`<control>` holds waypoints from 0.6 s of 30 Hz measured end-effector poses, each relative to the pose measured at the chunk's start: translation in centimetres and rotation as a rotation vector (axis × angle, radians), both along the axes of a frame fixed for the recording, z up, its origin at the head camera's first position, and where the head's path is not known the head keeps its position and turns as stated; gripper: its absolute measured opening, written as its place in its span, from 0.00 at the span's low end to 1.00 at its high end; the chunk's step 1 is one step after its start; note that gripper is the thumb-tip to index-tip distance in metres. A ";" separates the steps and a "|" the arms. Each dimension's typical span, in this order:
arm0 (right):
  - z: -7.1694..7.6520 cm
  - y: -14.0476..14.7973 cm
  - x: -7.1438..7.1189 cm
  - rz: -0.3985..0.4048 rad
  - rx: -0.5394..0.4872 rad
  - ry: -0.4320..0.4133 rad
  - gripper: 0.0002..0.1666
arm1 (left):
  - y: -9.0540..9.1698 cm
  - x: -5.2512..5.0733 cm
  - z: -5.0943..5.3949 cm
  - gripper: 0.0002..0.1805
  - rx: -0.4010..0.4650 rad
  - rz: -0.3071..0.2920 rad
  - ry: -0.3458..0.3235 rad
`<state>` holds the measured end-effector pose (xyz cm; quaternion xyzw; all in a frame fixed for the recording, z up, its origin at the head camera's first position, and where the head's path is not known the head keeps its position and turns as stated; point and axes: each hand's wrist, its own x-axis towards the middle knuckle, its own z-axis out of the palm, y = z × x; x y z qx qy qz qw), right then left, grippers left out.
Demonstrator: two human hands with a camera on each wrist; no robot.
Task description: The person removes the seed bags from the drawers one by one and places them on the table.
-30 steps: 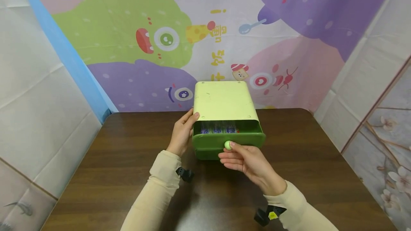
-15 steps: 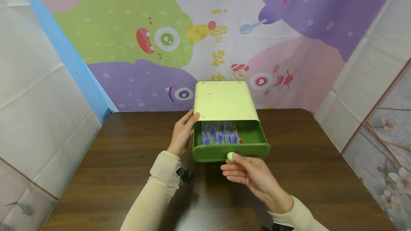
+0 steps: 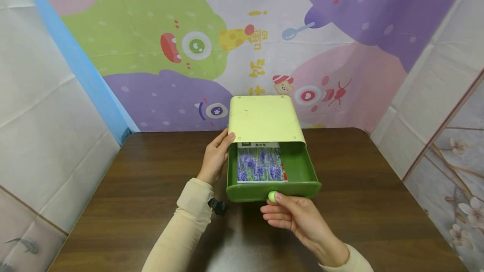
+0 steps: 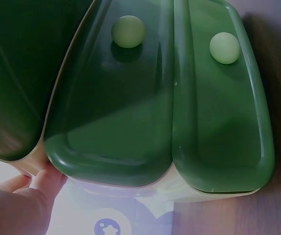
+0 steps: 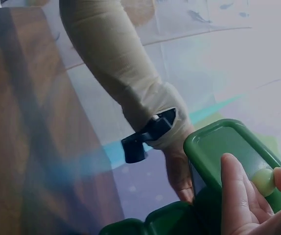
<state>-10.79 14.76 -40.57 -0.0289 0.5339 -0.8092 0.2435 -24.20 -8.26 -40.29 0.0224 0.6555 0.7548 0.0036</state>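
A small cabinet with a pale yellow-green shell (image 3: 264, 119) stands on the table, its green top drawer (image 3: 298, 165) pulled well out. My right hand (image 3: 304, 223) pinches the round light-green knob (image 3: 272, 197) between thumb and forefinger, the other fingers extended below. In the drawer's left part lies a flat packet with a lavender picture (image 3: 259, 165), a bit of red showing at its right edge. My left hand (image 3: 214, 156) rests against the cabinet's left side, thumb at the front upper edge. In the left wrist view two lower drawers (image 4: 121, 103) are shut, each with a knob.
The dark wooden table (image 3: 132, 205) extends around the cabinet. Behind it hangs a cartoon-printed cloth (image 3: 181, 11). Pale panels (image 3: 41, 116) flank both sides. A black wrist camera (image 3: 218, 206) sits on the left sleeve.
The right hand has drawn the top drawer toward the person, uncovering more of the lavender packet. The left hand and cabinet shell have stayed in place.
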 end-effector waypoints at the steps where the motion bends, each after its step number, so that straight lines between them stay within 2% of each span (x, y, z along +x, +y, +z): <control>1: -0.2 0.0 0.0 0.007 -0.009 -0.002 0.14 | 0.0 0.0 0.0 0.34 -0.002 0.000 0.002; 11: -0.9 -0.1 0.2 0.021 -0.027 -0.039 0.13 | 0.0 0.0 0.0 0.34 -0.004 0.010 -0.015; 18: -1.4 0.0 0.2 0.030 -0.034 -0.040 0.13 | 0.0 0.0 -0.1 0.34 -0.009 0.008 -0.003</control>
